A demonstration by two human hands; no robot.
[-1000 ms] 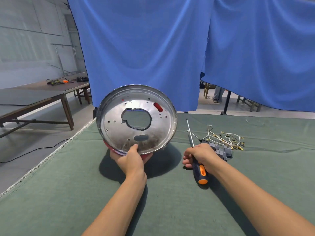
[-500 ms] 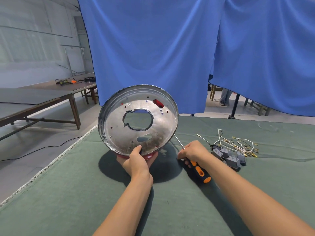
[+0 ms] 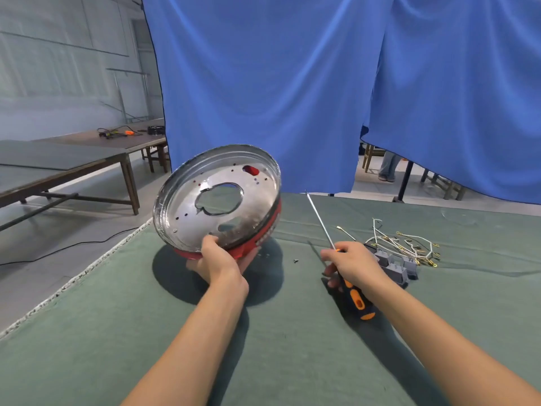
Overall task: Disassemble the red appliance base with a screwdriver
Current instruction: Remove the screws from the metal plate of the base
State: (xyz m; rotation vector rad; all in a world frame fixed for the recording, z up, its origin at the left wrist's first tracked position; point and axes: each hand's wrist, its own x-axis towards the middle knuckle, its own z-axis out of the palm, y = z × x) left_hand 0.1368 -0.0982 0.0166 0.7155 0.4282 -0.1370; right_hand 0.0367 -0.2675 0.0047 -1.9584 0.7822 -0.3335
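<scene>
The left hand (image 3: 218, 263) grips the near rim of the red appliance base (image 3: 218, 200) — tilted, its shiny metal inner plate facing up, held above the green felt table (image 3: 117, 332) — while the right hand (image 3: 352, 265) clenches the screwdriver (image 3: 355, 300), shaft pointing away, beside a loose screw (image 3: 296, 261).
</scene>
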